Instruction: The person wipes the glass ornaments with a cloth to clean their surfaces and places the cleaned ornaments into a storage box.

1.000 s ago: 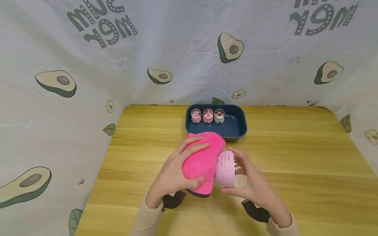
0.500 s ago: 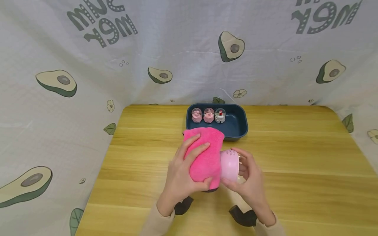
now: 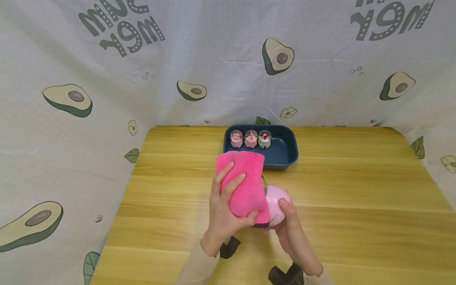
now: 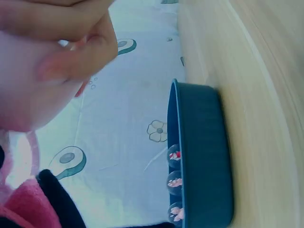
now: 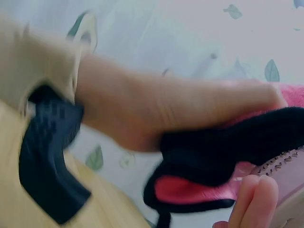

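Note:
My left hand (image 3: 224,209) spreads its fingers over a fluffy pink cloth (image 3: 246,170) with black edging and grips it with the thumb. The cloth lies against a smooth, rounded pink object (image 3: 277,202) with small lettering, and covers its left part. My right hand (image 3: 290,225) holds that object from the right, thumb on top. A bit of glassy surface peeks out beside the cloth. In the left wrist view, right-hand fingers (image 4: 80,52) curl round the pink object (image 4: 28,90). The right wrist view shows the cloth's black edging (image 5: 204,152) beneath the left hand (image 5: 185,102).
Behind the hands, a dark blue tray (image 3: 288,158) stands at the back of the wooden table (image 3: 356,190). Three small snow globes, two pink (image 3: 236,139) and one white (image 3: 265,140), line its left side. A white avocado-print curtain (image 3: 228,51) hangs round the table.
The pink object has turned in my right hand; its lettering now faces down front and its pronged edge is out of sight. The right thumb has come on top. The cloth has shifted slightly up.

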`<act>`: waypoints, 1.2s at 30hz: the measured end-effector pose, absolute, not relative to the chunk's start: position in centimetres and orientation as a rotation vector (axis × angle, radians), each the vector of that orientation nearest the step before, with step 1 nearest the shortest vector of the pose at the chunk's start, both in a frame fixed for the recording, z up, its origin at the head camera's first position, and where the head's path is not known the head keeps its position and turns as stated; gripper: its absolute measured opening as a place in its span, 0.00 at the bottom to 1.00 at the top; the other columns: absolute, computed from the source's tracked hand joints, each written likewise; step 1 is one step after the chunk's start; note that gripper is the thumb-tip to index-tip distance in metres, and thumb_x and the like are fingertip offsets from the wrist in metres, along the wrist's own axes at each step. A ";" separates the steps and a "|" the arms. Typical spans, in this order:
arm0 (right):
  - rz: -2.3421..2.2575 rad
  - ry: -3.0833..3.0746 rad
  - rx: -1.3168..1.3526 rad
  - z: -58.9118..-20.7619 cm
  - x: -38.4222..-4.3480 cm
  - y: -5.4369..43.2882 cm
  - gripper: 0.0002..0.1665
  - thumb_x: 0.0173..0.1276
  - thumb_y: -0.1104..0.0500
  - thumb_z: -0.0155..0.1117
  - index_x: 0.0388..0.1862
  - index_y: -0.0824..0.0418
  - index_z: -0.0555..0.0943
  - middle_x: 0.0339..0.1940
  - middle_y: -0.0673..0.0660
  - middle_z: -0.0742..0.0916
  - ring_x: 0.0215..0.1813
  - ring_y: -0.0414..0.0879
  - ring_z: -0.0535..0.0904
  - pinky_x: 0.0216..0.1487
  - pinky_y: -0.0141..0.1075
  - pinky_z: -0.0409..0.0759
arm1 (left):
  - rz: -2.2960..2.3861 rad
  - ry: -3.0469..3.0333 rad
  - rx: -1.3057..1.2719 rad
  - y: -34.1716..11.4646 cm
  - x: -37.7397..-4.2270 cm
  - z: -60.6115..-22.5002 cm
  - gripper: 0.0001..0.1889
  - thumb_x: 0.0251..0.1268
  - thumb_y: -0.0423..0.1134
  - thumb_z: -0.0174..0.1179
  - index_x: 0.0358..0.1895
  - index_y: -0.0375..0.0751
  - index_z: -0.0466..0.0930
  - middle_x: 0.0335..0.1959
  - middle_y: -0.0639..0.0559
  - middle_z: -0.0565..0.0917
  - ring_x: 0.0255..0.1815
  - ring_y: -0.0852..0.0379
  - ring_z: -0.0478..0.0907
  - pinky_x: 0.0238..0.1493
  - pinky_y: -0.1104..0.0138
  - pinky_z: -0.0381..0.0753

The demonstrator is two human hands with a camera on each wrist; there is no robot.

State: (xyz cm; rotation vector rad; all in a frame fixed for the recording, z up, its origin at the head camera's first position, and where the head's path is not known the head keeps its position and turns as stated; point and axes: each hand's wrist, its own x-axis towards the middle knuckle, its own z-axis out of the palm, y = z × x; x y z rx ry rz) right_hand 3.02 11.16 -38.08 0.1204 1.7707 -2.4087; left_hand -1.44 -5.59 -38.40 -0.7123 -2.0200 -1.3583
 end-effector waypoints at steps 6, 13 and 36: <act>-2.488 1.333 0.065 -38.5 3.3 10.8 0.26 0.75 0.39 0.26 0.57 0.47 0.68 0.38 0.50 0.80 0.26 0.40 0.78 0.28 0.28 0.77 | -1.500 -1.951 -0.682 -5.5 -1.5 -39.0 0.33 0.56 0.57 0.62 0.65 0.54 0.64 0.68 0.43 0.61 0.66 0.43 0.60 0.50 0.55 0.79; -2.581 0.790 -0.178 -38.9 3.1 10.9 0.30 0.75 0.38 0.24 0.61 0.51 0.67 0.47 0.53 0.79 0.37 0.41 0.80 0.37 0.28 0.79 | -1.573 -1.903 -0.665 -5.8 -1.5 -39.2 0.34 0.56 0.59 0.62 0.65 0.56 0.64 0.69 0.41 0.59 0.67 0.41 0.57 0.51 0.54 0.77; -2.594 1.122 -0.499 -39.2 2.1 11.9 0.36 0.70 0.40 0.52 0.69 0.58 0.62 0.62 0.58 0.76 0.62 0.52 0.73 0.65 0.45 0.66 | -1.934 -1.829 -0.461 -8.0 -1.2 -39.9 0.39 0.56 0.56 0.64 0.68 0.43 0.60 0.70 0.42 0.57 0.67 0.41 0.58 0.53 0.60 0.77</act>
